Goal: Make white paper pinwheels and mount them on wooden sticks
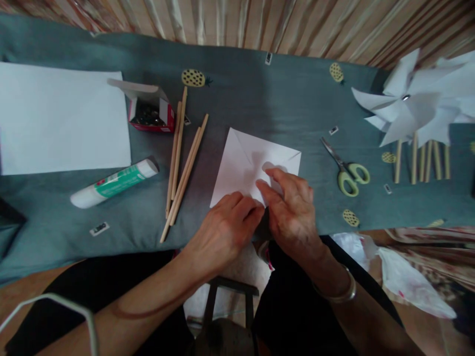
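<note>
A square of white paper (232, 170) lies on the cloth in front of me, slightly turned. Lines run inward from its two far corners, and a small flap shows at the far right one. My left hand (232, 222) is closed at the near edge of the paper, its fingers curled and pressed together there. Over the near right part is my right hand (293, 210), fingers bent and holding the paper, with thumb and forefinger on its upper side. My hands hide the near right corner and nearly touch each other.
Left of the paper lie several wooden sticks (189, 170), an opened red box (168, 118) of small dark pieces, a glue stick (120, 182) and white sheets (63, 118). To the right are green-handled scissors (345, 170) and finished paper pinwheels (415, 99) on sticks.
</note>
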The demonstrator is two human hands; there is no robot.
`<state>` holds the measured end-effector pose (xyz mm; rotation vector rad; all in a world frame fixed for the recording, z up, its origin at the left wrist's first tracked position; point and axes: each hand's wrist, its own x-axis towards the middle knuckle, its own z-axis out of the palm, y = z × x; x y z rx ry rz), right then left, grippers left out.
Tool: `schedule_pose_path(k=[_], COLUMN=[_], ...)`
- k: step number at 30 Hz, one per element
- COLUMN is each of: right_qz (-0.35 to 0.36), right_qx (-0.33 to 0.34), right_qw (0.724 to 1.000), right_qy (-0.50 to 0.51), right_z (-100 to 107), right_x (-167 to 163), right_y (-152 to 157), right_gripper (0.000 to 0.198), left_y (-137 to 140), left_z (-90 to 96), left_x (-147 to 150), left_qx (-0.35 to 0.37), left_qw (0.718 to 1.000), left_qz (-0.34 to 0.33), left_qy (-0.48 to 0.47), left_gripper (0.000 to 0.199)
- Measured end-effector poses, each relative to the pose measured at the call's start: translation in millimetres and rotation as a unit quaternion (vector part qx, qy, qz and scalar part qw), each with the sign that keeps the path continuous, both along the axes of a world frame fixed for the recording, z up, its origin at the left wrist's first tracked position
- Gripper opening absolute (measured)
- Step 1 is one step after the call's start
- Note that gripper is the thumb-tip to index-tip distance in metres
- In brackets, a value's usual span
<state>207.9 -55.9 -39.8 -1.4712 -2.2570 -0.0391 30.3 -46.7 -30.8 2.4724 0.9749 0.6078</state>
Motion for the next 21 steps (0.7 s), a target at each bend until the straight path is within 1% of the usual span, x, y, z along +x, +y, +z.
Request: schedule_pose_path(k=[2, 4, 6, 9, 12, 14, 16, 18, 20, 21], right_qz=[0.002, 0.006, 0.009, 0.005, 0.008, 0.002, -0.017, -0.051, -0.084, -0.092], right_qx=[0.007, 0.022, 0.023, -0.023, -0.088, -0.105, -0.083, -0.047, -0.035, -0.038], right_qw=[1.0, 1.0, 1.0, 0.999, 0.99, 0.984, 0.987, 0.992, 0.993, 0.993], right_qy=[0.005, 0.009, 0.012, 0.042, 0.114, 0.144, 0.14, 0.109, 0.076, 0.067], right_z=[-2.8, -4.9, -5.7, -2.5, 4.9, 9.2, 10.7, 8.9, 5.4, 3.7], right_x=[-0.9, -1.7, -1.9, 0.4, 7.2, 14.3, 22.3, 29.9, 36.0, 38.4], right_y=[-0.7, -1.3, -1.8, -2.3, -0.4, 3.4, 9.9, 18.7, 28.3, 33.0], right_gripper=[0.036, 0.036, 0.036, 0.036, 0.039, 0.044, 0.046, 0.046, 0.048, 0.049], left_y=[0.4, 0.7, 1.0, 1.1, 1.1, 1.2, 1.4, 1.6, 1.7, 1.7], left_z=[-0.5, -1.0, -1.6, -2.6, -2.5, -1.5, 0.0, 1.4, 2.3, 2.6], left_x=[0.3, 0.5, 0.3, -0.3, -0.5, -0.4, -0.7, -1.1, -1.5, -1.6], left_qx=[0.005, 0.014, 0.026, 0.04, 0.049, 0.047, 0.038, 0.031, 0.033, 0.037], left_qw=[1.0, 1.0, 1.0, 0.999, 0.999, 0.999, 0.999, 0.999, 0.999, 0.999], left_qz=[0.001, 0.001, 0.001, 0.002, 0.003, 0.002, -0.003, -0.007, -0.008, -0.007], left_qy=[0.001, -0.001, -0.006, -0.009, 0.001, 0.005, 0.01, 0.015, 0.019, 0.02], left_gripper=[0.021, 0.021, 0.02, 0.018, 0.017, 0.015, 0.014, 0.014, 0.015, 0.016])
